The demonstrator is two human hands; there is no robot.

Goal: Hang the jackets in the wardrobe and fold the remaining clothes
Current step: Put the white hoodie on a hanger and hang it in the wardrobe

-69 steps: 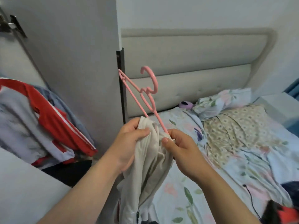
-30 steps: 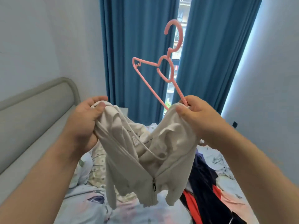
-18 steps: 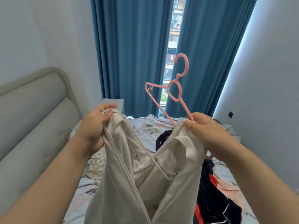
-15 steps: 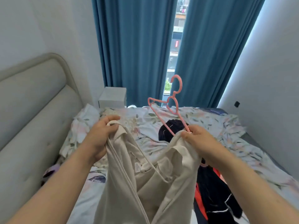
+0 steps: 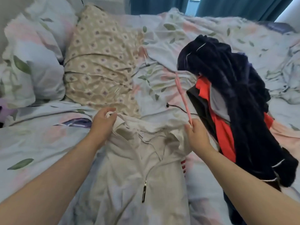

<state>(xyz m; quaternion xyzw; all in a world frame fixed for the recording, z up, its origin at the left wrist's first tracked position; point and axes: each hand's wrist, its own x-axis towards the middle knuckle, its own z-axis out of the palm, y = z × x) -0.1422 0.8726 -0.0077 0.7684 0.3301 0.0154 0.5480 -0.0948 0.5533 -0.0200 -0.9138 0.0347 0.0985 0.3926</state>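
Head view: white zip jacket (image 5: 134,168) lies front-up on the floral bedding (image 5: 40,143), collar end away from the person, zip pull showing just below and between the two hands. Left hand (image 5: 103,122) is closed on the collar or shoulder fabric on its side. Right hand (image 5: 196,135) pinches the opposite shoulder together with one end of the pink hanger (image 5: 181,95); the rest of the hanger runs away from that hand across the bedding, its hook end blurred. Hands are apart, one at each shoulder, both clamped on cloth.

Beyond the left hand lies a beige patterned pillow (image 5: 100,62). Just beside the right hand, on its outer side, sits a dark navy and red pile of clothes (image 5: 235,95), with a thin black cable (image 5: 177,109) between pile and hanger.

Step judged in hand: dressing the jacket onto the hanger, wardrobe hanging not yet done. Next move likely calls for opening the collar and feeding the hanger arm into the right shoulder, then the left; slack fabric may slip off.

Versus half a second ago: jacket and hanger were held up in the air with the curtains in sight; now the garment is down flat on the bed, the hanger is low, and the camera looks down
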